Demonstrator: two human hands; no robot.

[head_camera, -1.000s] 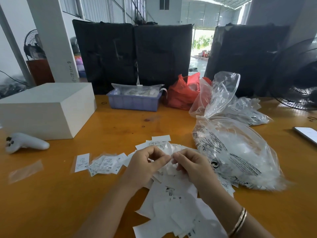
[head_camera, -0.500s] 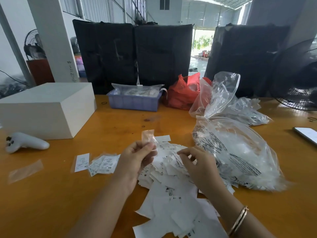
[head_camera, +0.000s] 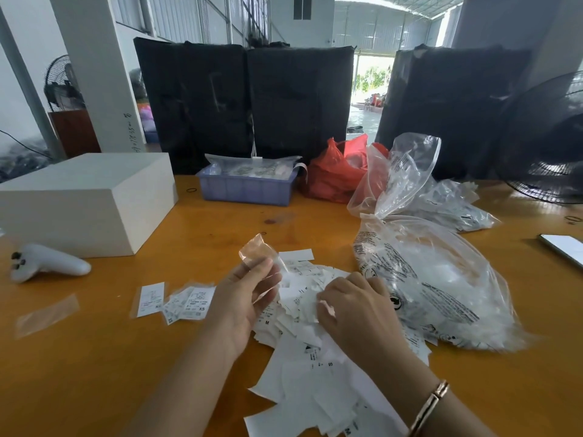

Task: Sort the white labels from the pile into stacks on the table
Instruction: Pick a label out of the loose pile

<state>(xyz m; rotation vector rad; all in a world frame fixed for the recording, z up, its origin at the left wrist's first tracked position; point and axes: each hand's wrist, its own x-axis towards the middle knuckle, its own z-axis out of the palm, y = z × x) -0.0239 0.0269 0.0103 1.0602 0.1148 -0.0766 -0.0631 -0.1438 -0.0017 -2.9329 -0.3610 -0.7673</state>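
Observation:
A loose pile of white labels (head_camera: 309, 367) spreads over the orange table (head_camera: 94, 373) in front of me. My left hand (head_camera: 243, 298) is raised just left of the pile and pinches a small clear plastic sleeve (head_camera: 257, 252) that sticks up above its fingers. My right hand (head_camera: 353, 307) lies on the pile's upper part, fingers curled onto labels there. To the left sit a single label (head_camera: 150, 298) and a small heap of XS labels (head_camera: 189, 302).
A large clear bag of labels (head_camera: 441, 279) lies right of the pile, more clear bags and a red bag (head_camera: 334, 171) behind it. A blue tray (head_camera: 246, 189), white box (head_camera: 85, 200), white controller (head_camera: 47, 263), empty clear sleeve (head_camera: 44, 315) and phone (head_camera: 564, 247) also sit on the table.
My hands were together above the pile a second ago. The left hand has since drawn away left and up with the clear sleeve, while the right hand dropped onto the labels.

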